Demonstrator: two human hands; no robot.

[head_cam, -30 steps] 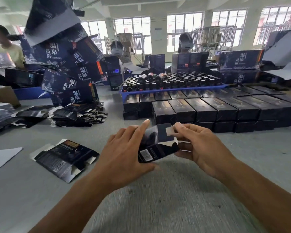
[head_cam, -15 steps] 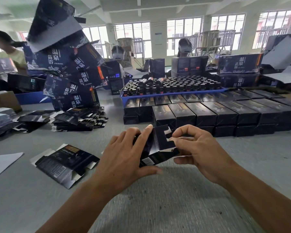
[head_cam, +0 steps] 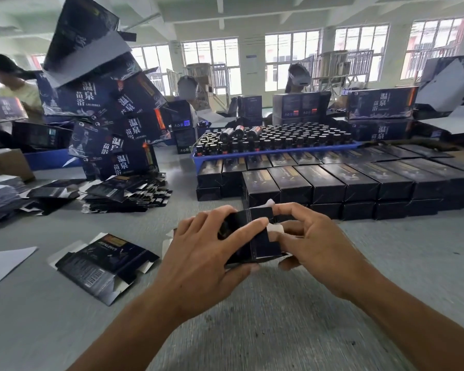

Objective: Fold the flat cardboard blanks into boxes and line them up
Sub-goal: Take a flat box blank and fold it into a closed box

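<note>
Moved: box (head_cam: pixel 252 236) now turned end-on, both hands closer together than before | left hand (head_cam: pixel 206 253) grips box, frame centre | right hand (head_cam: pixel 314 242) pinches its white end flap | flat blank (head_cam: pixel 105 261) on surface (head_cam: pixel 279 330), lower left | folded boxes (head_cam: pixel 359 180) lined up, centre right.

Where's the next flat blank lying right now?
In the head view, the flat blank lies on the grey table, left of the left hand and in front of the blank stack.

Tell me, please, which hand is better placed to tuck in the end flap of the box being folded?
The right hand, probably: its fingers already sit at the white end flap, while the left hand grips the box body.
</note>
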